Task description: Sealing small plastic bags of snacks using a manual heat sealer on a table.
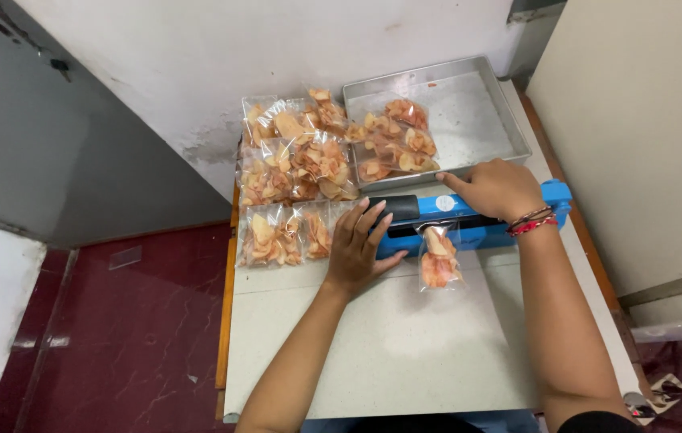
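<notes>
Your right hand (495,189) presses flat on the blue heat sealer (469,220), clamping the neck of a small clear bag of chips (439,261) on the worktop (405,337). Your left hand (357,244) rests open beside it. The bag looks light, slick and crushable; hold it by the top film. Behind, a metal tray (477,120) holds more bags; sealed packs (293,176) lie left.

The tray (509,128) is dull grey metal, the sealer (469,220) glossy blue plastic, the bags (293,172) clear shiny film, the table (405,337) matt and speckled.
</notes>
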